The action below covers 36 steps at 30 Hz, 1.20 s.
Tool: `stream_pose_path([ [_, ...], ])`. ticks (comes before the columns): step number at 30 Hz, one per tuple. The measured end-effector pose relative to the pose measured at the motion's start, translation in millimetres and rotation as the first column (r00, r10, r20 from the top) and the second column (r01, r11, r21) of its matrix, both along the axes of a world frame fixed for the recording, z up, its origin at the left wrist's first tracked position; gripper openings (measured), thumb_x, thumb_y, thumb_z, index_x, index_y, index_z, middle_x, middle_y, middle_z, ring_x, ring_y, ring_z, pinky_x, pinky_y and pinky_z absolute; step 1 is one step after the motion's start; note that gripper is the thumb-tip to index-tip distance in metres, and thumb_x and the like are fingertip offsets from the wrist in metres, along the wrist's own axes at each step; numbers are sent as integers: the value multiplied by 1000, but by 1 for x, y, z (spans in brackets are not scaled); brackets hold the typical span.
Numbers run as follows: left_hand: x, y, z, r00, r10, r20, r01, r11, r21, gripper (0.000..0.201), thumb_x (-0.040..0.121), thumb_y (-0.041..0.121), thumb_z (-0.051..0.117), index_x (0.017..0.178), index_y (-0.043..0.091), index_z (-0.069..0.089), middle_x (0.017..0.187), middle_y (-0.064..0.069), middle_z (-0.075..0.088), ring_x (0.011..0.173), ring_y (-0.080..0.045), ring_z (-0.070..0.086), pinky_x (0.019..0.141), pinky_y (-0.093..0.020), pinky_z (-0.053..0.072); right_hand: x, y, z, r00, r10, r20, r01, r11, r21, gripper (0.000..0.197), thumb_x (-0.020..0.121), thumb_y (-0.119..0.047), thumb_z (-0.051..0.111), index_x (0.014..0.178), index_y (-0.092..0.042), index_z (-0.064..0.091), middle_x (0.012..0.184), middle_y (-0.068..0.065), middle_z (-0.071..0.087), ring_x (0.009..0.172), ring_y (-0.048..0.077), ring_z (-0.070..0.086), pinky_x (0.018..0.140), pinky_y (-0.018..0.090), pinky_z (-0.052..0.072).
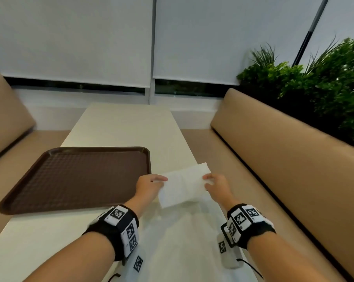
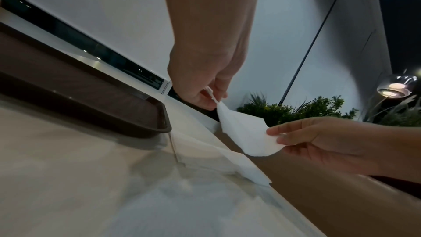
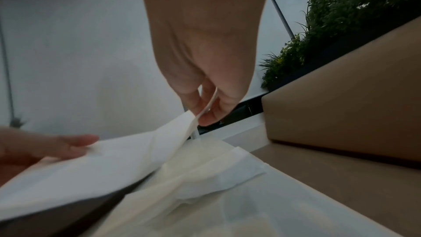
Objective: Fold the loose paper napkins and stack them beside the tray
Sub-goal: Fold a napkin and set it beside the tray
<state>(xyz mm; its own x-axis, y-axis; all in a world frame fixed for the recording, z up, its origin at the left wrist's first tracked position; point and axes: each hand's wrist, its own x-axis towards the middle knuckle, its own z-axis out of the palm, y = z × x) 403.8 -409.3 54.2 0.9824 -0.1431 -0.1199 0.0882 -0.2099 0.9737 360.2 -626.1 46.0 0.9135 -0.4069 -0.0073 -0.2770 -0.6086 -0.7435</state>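
Napkin (image 1: pixel 184 185): white paper, creased from earlier folds, stretched between two hands above the right half of the table (image 1: pixel 121 127); lifted clear of the surface, near corner drooping toward the camera.
Left hand (image 1: pixel 148 186): pinching the napkin's left edge; fingertips (image 2: pixel 196 95) pressed together on the paper with no gap between them in the left wrist view, other fingers curled in behind.
Right hand (image 1: pixel 216 185): clamped on the napkin's right edge, thumb on the upper face and forefinger beneath; in the right wrist view, paper edge running up between closed fingertips (image 3: pixel 193 104).
Second sheet (image 3: pixel 227 161): pale paper lying flat on the table directly under the held napkin, one corner reaching the table's right edge.
Tray (image 1: pixel 50 159): brown plastic with a textured floor, set on the table's left half, just beside the left hand and untouched by it.
Wristbands (image 1: pixel 121 226): black, carrying black-and-white square markers, one on each wrist.
Benches (image 1: pixel 283 149): tan padded seats flanking the table on both sides.
Backdrop: pale roller blinds (image 1: pixel 70 37) lowered almost to the sill; green plants (image 1: pixel 324 78) behind the right-hand bench.
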Motion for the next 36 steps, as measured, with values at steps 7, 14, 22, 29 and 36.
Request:
stream_pose_path([
  [7, 45, -27, -45, 966, -192, 170, 50, 792, 608, 27, 95, 8, 48, 111, 18, 67, 128, -5, 56, 120, -25, 47, 94, -29, 36, 27, -5, -36, 960, 79, -269, -163, 937, -308, 38, 89, 8, 39, 124, 1, 55, 133, 15, 46, 122, 31, 46, 96, 26, 36],
  [14, 34, -26, -59, 900, -418, 120, 21, 317, 948, 36, 95, 35, 43, 130, 29, 48, 155, -4, 8, 140, -27, 9, 106, -45, 19, 7, 7, -40, 890, 29, -454, -216, 905, -366, 48, 95, -18, 38, 142, -27, 32, 154, 10, 11, 138, 36, 11, 111, 53, 14],
  [22, -34, 43, -11, 895, -411, 170, 277, 815, 509, 23, 92, 29, 59, 113, 39, 57, 130, 6, 50, 124, -18, 46, 104, -35, 37, -79, 41, 16, 810, 494, -316, -551, 825, -126, 41, 92, -35, 59, 131, -28, 51, 130, -6, 52, 120, 8, 45, 103, 22, 36],
  [29, -154, 155, 5, 921, -383, 74, 346, 890, 298, 20, 92, 26, 60, 92, 43, 70, 97, 14, 69, 86, -3, 62, 72, -13, 48, -119, 92, -9, 701, 444, -558, -638, 740, -212, 85, 76, -56, 70, 145, -27, 30, 144, -4, 36, 134, 20, 31, 110, 40, 25],
  [36, -230, 234, 7, 980, -198, -3, 195, 960, 201, 18, 76, 46, 61, 91, 50, 68, 93, 19, 71, 87, -6, 66, 87, -28, 49, -118, 114, -14, 807, 283, -518, -479, 827, -295, 71, 72, -42, 79, 131, -23, 44, 126, 0, 51, 120, 23, 42, 96, 39, 29],
])
